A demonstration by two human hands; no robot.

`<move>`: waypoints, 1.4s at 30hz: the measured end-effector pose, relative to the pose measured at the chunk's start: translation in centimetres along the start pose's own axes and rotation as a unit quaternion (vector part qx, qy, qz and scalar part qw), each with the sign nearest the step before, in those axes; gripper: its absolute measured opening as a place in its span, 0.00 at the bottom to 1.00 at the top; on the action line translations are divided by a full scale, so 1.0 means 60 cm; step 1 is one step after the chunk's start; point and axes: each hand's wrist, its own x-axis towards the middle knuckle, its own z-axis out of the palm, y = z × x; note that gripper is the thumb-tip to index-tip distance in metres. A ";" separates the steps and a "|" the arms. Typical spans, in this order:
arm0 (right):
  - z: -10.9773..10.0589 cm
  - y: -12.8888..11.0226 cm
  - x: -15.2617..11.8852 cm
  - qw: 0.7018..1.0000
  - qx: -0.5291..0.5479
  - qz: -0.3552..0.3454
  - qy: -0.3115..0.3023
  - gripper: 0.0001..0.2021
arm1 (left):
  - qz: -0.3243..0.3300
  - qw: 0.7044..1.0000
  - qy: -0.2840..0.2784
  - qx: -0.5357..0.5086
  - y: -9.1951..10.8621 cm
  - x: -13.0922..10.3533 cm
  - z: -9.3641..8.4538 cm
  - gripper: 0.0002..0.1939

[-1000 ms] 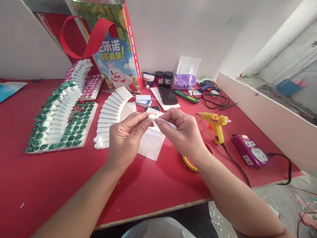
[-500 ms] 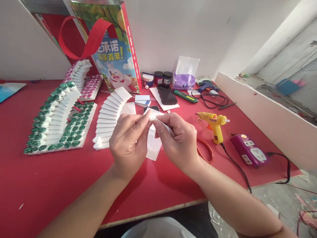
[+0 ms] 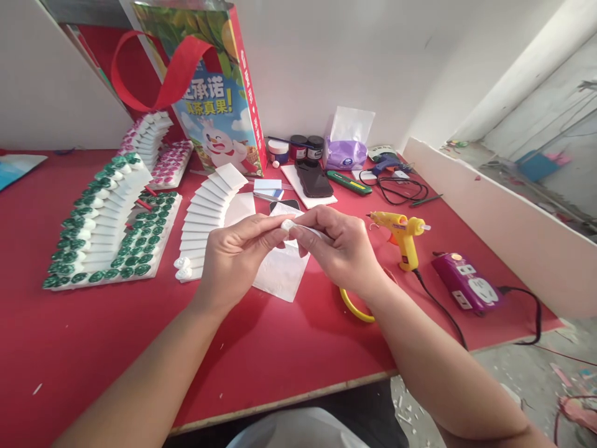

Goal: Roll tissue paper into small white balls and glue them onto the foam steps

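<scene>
In front of my chest, my left hand (image 3: 236, 258) and my right hand (image 3: 342, 246) meet over a strip of white tissue, gathered at one end into a small white knob (image 3: 288, 225). Thumb and fingertips of each hand pinch it; the strip's tail runs into my right hand. Below them lies a flat white tissue sheet (image 3: 282, 274), partly under my fingers. Left of my hands is a curved stair of white boards (image 3: 205, 218), with white tissue rosettes (image 3: 183, 267) at its lower left corner. Farther left stands a similar stair edged in green-tipped rosettes (image 3: 135, 264).
A yellow glue gun (image 3: 398, 233) and a purple power box (image 3: 469, 283) with cables lie at right. A yellow curved handle (image 3: 357, 308) shows under my right wrist. Behind are a phone (image 3: 314, 178), green cutter (image 3: 349, 182), paint jars (image 3: 298, 148), tissue pack (image 3: 346, 152) and tall bag (image 3: 219, 93).
Both hands have shifted slightly, with the left fingers now straighter and the knob lower. More of the flat tissue sheet shows, and the yellow part of the curved handle has come into view.
</scene>
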 end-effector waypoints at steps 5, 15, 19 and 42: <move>0.005 -0.004 -0.001 0.998 -0.058 -0.005 0.008 0.09 | 0.012 0.999 0.036 0.033 0.008 -0.007 0.010 0.07; 0.019 -0.008 -0.003 0.996 -0.039 0.042 0.068 0.08 | 0.116 0.982 0.076 0.131 0.002 -0.014 0.023 0.07; -0.013 -0.018 0.020 0.911 0.313 0.244 -0.111 0.21 | 0.050 0.995 0.069 0.060 -0.001 -0.006 0.009 0.06; 0.028 -0.006 -0.008 0.990 -0.099 0.009 0.097 0.09 | 0.101 0.979 0.116 0.131 -0.006 -0.010 0.024 0.08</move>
